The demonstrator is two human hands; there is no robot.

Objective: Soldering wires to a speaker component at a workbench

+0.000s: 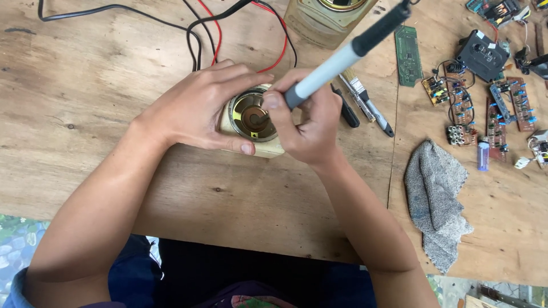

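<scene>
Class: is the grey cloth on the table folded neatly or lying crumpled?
Crumpled. The grey cloth lies loosely bunched with uneven edges on the wooden table.

Workbench (85, 114): raw plywood, matt, grainy, with knots and stains. Speaker (252, 117): glossy brass-toned metal frame, set in a smooth cream plastic housing (268, 149). Soldering iron (342, 57): matt handle, pale grey and black plastic. Rag (436, 199): coarse grey knitted cloth. Cables (194, 34): smooth red and black plastic sheathing. Circuit boards (408, 54): green and brown laminate.
</scene>
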